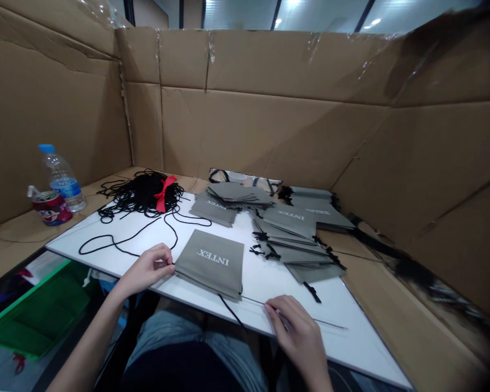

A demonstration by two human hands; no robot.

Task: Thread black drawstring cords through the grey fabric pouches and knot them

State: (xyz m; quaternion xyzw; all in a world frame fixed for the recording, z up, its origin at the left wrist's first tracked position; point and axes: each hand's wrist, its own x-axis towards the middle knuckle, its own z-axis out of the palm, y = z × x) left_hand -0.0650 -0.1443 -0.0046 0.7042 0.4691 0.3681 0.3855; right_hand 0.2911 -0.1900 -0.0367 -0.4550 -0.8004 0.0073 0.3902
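My left hand point(147, 268) is out front on the left, palm down, fingers curled in, thumb and fingertips pinched tight together. Left forearm point(92, 335) is bare and runs back toward me at an angle. Right hand point(298, 329) sits lower and closer to me, back of the hand up, fingers bunched forward in a pinch too. Hands are well apart.

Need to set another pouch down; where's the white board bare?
Bare: near right corner past the right hand and thin rod, and the strip between front pouch and right pouch stack. Crowded: far edge by the cord bundle.
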